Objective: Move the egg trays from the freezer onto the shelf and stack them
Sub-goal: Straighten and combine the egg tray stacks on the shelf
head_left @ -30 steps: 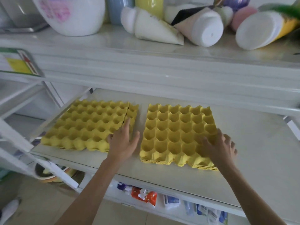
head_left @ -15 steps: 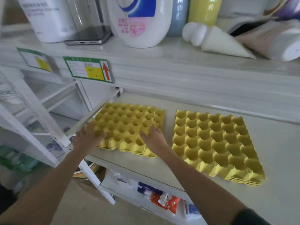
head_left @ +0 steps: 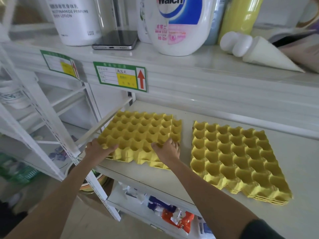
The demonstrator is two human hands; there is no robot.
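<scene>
Two piles of yellow egg trays lie on the white shelf [head_left: 198, 107]. The left pile [head_left: 139, 130] sits near the shelf's left end, with its top tray shifted left so a lower tray shows along the right side. My left hand [head_left: 99, 148] grips the front left corner of that pile, thumb in a cup. My right hand [head_left: 168, 149] holds its front right corner, fingers over the edge. The right pile [head_left: 238, 157] lies flat and untouched, about a hand's width away.
Above is another shelf with a Walch bottle [head_left: 177, 23], a white lotion tub [head_left: 74, 19], a phone [head_left: 115, 42] and a white cone [head_left: 262, 52]. Green labels [head_left: 120, 76] hang on its front edge. Snack packets [head_left: 176, 216] lie on the shelf below. A white rack [head_left: 39, 104] stands left.
Both hands left the right pile and went to the left pile; my left hand now clamps its front left corner and my right hand its front right corner. The view swung left.
</scene>
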